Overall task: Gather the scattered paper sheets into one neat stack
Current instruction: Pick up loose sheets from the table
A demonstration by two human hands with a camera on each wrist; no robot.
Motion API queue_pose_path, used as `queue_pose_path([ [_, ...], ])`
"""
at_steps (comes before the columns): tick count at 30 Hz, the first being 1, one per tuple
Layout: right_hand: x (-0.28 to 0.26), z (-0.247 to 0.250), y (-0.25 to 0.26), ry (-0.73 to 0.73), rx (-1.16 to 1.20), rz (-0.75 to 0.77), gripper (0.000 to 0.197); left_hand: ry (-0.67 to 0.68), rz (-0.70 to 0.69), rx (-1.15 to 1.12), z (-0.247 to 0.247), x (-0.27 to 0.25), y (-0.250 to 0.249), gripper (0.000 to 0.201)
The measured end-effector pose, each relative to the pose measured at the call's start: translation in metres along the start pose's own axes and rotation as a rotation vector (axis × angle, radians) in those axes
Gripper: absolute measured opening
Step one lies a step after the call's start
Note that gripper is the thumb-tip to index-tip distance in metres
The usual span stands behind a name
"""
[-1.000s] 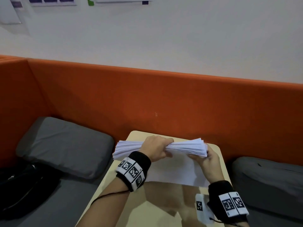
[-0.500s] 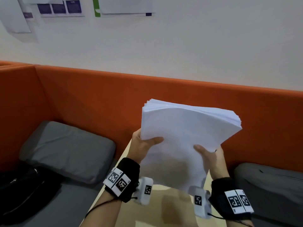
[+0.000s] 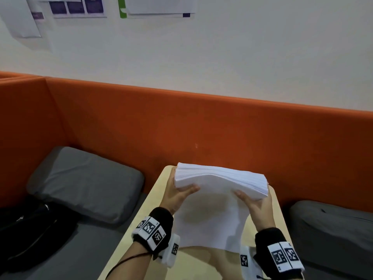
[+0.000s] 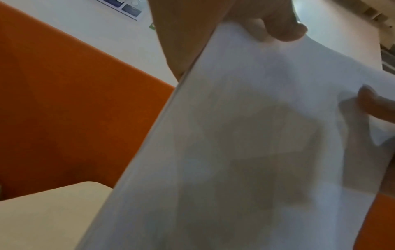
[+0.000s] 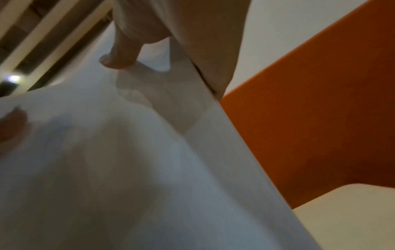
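A thick stack of white paper sheets (image 3: 214, 199) stands on its lower edge on the small beige table (image 3: 153, 201), leaning toward me. My left hand (image 3: 177, 194) grips its left side, thumb across the front face. On the right side my right hand (image 3: 253, 201) grips the stack the same way. The upper edges (image 3: 222, 174) of the sheets fan slightly. The left wrist view shows the paper stack (image 4: 245, 143) with my left thumb (image 4: 284, 28) on it. From the right wrist, the paper stack (image 5: 128, 169) fills the picture under my right thumb (image 5: 119, 59).
An orange upholstered bench back (image 3: 181, 126) runs behind the table. Grey cushions lie at the left (image 3: 80, 182) and right (image 3: 331, 229). A black bag (image 3: 26, 233) sits at the far left. Posters (image 3: 76, 7) hang on the white wall.
The stack was held flat, then raised upright high above the table; now it has come down so its lower edge is at the tabletop. Both hands keep their grip.
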State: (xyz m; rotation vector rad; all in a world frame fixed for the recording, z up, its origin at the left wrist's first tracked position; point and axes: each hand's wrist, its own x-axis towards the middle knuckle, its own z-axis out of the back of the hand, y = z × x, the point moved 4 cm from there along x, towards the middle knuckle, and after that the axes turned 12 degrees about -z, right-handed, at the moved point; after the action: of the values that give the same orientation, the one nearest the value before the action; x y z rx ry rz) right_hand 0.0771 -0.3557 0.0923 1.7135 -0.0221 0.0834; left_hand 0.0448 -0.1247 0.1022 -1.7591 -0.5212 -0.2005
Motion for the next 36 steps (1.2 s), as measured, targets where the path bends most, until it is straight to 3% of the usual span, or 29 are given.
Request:
queue_pose_path([
  [5,0.0,0.005,-0.001,0.008,-0.016,0.0,0.076,0.019,-0.032,-0.02,0.003,0.001,0.0,0.059],
  [9,0.006,0.005,-0.007,0.004,-0.044,-0.045,0.052,-0.048,0.0,-0.019,0.006,0.004,0.011,0.081],
  [12,0.01,0.0,-0.015,-0.018,-0.052,-0.11,0.027,-0.079,0.004,0.055,-0.001,0.005,0.018,0.057],
  [17,0.012,-0.004,-0.012,-0.056,0.01,-0.095,0.024,-0.119,-0.001,0.038,-0.003,0.011,0.018,0.041],
  [21,0.01,-0.015,0.013,-0.139,0.012,0.0,0.016,-0.251,-0.093,0.138,-0.013,0.016,0.007,0.037],
  [24,0.009,-0.021,0.045,-0.161,0.025,0.125,0.017,-0.278,-0.222,0.165,-0.026,0.027,-0.021,0.026],
  [29,0.006,-0.032,0.071,-0.142,0.047,0.234,0.015,-0.191,-0.348,0.219,-0.047,0.03,-0.051,0.018],
  [33,0.001,-0.03,0.05,-0.072,0.031,0.181,0.028,-0.114,-0.286,0.214,-0.035,0.016,-0.032,0.019],
  [36,-0.003,-0.021,0.026,-0.025,-0.043,0.118,0.041,-0.053,-0.172,0.257,-0.02,0.003,-0.002,0.046],
])
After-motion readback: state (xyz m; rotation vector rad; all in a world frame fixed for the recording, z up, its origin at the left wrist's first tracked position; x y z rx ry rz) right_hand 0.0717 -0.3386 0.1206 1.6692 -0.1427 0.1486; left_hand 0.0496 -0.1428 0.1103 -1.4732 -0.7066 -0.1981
